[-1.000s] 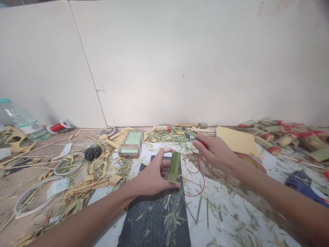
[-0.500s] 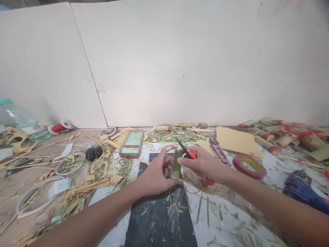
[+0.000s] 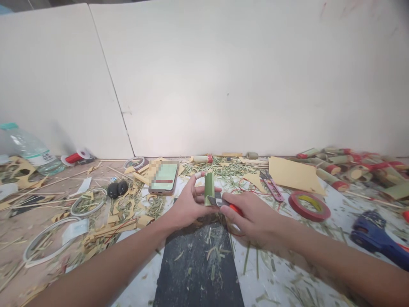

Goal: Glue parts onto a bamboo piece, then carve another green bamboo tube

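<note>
My left hand (image 3: 188, 204) is closed around a short green bamboo piece (image 3: 209, 187), held upright over the dark board (image 3: 200, 268). A pale wrap circles one of its fingers. My right hand (image 3: 247, 211) grips a red-handled utility knife (image 3: 234, 209). The knife's blade points left and lies against the lower part of the bamboo. Green shavings (image 3: 215, 249) are scattered over the board below both hands.
Left are a phone (image 3: 174, 177), white rings (image 3: 32, 247), a plastic bottle (image 3: 28, 149) and a red spool (image 3: 73, 157). Right are pink tape (image 3: 294, 204), a pink cutter (image 3: 273, 187), a yellow sheet (image 3: 295, 175), a blue tool (image 3: 375, 241) and bamboo tubes (image 3: 335, 181). A white panel (image 3: 223, 76) stands behind.
The bamboo and my left hand have shifted slightly left and up. The knife has turned and dropped, its blade now touching the bamboo's lower part.
</note>
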The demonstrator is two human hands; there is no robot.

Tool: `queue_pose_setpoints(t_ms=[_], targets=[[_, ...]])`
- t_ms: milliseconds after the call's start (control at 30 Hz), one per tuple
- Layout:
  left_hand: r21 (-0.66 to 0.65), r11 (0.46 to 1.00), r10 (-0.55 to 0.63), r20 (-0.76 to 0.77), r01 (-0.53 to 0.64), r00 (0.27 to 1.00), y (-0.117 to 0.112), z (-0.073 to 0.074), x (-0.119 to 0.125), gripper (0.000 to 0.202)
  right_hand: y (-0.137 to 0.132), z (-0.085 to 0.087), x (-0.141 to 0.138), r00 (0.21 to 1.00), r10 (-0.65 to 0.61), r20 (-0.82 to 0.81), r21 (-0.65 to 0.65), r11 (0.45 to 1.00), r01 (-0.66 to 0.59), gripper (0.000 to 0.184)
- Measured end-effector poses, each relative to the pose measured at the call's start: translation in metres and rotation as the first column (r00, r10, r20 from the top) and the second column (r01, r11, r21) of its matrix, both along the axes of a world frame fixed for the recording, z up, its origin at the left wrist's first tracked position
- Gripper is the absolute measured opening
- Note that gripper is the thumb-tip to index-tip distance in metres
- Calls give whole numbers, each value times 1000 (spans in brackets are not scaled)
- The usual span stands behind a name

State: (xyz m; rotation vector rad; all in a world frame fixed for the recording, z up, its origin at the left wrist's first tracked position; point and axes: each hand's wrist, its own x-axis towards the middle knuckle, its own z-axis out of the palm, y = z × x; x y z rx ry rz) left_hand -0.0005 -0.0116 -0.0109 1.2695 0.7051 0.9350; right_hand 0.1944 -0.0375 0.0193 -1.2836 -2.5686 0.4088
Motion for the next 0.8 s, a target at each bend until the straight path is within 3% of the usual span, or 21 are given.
queue_pose_setpoints(t_ms=[467, 533, 700, 800], targets=[[60, 990, -118, -125, 126, 985, -5, 6, -4, 81, -3, 2, 7, 986, 52, 157, 186, 979, -81, 35], [57, 986, -146, -134, 155, 980, -7, 7, -4, 80, 6, 3, 13, 989, 11, 149, 188, 981, -39, 35], [20, 980, -192, -189, 200, 963, -11, 8, -3, 78, 30, 13, 39, 974, -226, -3, 245, 944, 220, 37], [40, 987, -148, -183, 158, 972, -11, 7, -2, 80, 24, 14, 37, 982, -189, 4, 225, 957, 183, 36]])
